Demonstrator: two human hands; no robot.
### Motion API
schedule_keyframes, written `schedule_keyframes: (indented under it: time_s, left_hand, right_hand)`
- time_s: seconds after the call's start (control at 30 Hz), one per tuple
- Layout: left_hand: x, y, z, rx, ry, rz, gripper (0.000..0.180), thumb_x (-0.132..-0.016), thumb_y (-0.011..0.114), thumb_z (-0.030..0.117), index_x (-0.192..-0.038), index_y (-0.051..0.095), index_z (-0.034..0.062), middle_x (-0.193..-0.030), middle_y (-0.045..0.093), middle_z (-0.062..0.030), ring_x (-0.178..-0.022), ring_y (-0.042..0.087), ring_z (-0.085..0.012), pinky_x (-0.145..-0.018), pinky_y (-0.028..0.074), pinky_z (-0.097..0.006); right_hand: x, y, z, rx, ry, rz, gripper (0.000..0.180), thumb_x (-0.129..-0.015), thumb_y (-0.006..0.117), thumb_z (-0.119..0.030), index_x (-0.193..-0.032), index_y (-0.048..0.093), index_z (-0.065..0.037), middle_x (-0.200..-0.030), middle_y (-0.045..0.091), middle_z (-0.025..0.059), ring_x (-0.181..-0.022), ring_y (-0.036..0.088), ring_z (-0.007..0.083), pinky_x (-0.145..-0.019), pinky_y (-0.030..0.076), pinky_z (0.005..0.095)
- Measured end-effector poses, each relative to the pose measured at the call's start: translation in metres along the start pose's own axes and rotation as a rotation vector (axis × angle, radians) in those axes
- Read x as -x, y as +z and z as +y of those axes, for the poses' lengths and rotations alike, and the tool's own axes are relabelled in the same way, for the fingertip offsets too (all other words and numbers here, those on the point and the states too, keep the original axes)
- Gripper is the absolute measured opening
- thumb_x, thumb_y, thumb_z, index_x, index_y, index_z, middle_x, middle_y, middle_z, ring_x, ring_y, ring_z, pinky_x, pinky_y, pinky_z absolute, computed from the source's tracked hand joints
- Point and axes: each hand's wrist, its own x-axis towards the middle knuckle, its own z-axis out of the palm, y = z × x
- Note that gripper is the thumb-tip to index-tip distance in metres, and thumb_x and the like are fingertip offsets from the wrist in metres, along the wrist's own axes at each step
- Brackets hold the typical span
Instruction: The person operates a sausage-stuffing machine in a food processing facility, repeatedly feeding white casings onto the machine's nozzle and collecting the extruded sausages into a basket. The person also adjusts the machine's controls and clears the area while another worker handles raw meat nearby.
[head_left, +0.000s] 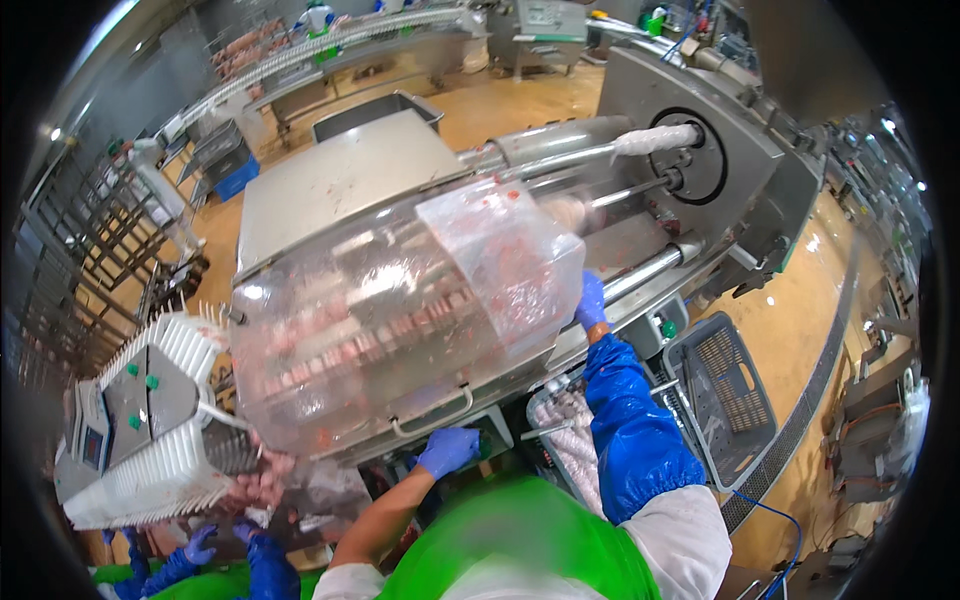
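A long steel machine spans the middle under a curved clear cover (350, 330), with pale pink meat pieces in rows beneath it. My right hand (590, 300), in a purple glove with a blue sleeve, reaches to the right edge of a cloudy plastic flap (515, 260). Its fingers look stretched upward along that edge, partly hidden. Past the flap are steel rods (635, 190), one carrying a white gathered casing (655, 140). My left hand (450, 452), also purple-gloved, rests at a small control box (492, 440) below the cover's handle (435, 412). Its fingertips are not distinct.
Grey crates (720, 395) stand at the right, beside a tub of pale, casing-like material (568, 430). At the lower left, co-workers' gloved hands (200, 545) are near raw meat (262, 482) and a white finned conveyor (150, 490). A blue hose (790, 530) crosses the floor.
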Motion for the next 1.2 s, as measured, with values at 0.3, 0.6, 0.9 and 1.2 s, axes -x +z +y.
schedule_keyframes:
  time_s: [0.3,0.6,0.9,1.2]
  left_hand:
    - [0.003,0.015,-0.015,-0.07,0.035,-0.011,0.019,-0.078,0.047,0.024,-0.082,0.063,0.0137,-0.084,0.065,-0.0155,-0.076,0.062,-0.0352,-0.063,0.046,-0.047]
    - [-0.008,0.039,-0.034,-0.162,0.106,0.031,0.019,-0.074,0.055,0.027,-0.081,0.064,0.0119,-0.081,0.064,-0.0157,-0.073,0.062,-0.0346,-0.061,0.048,-0.046]
    - [0.001,0.024,0.009,0.137,0.1,-0.039,0.027,-0.08,0.05,0.031,-0.084,0.064,0.0072,-0.082,0.063,-0.0185,-0.073,0.061,-0.0368,-0.062,0.046,-0.046]
    - [-0.005,0.248,-0.039,0.369,0.235,-0.492,0.036,-0.081,0.056,0.036,-0.091,0.064,0.0022,-0.086,0.063,-0.0172,-0.076,0.061,-0.0311,-0.07,0.047,-0.042]
  right_hand:
    - [-0.003,-0.025,-0.035,-0.049,0.153,-0.122,0.036,-0.077,0.056,-0.041,-0.081,0.068,-0.008,-0.082,0.065,0.0206,-0.078,0.061,0.0395,-0.066,0.047,0.0488]
    - [-0.006,-0.006,-0.011,0.01,0.085,-0.098,0.031,-0.072,0.06,-0.037,-0.081,0.068,-0.009,-0.081,0.065,0.0193,-0.078,0.061,0.0401,-0.066,0.047,0.0481]
    - [0.001,0.018,0.033,-0.117,-0.042,0.115,0.023,-0.075,0.06,-0.03,-0.077,0.067,-0.008,-0.072,0.063,0.0179,-0.068,0.06,0.0393,-0.058,0.046,0.0485]
    - [0.001,-0.003,0.005,-0.053,0.091,-0.058,0.032,-0.075,0.059,-0.038,-0.083,0.069,-0.008,-0.081,0.066,0.0178,-0.077,0.063,0.0371,-0.065,0.049,0.0456]
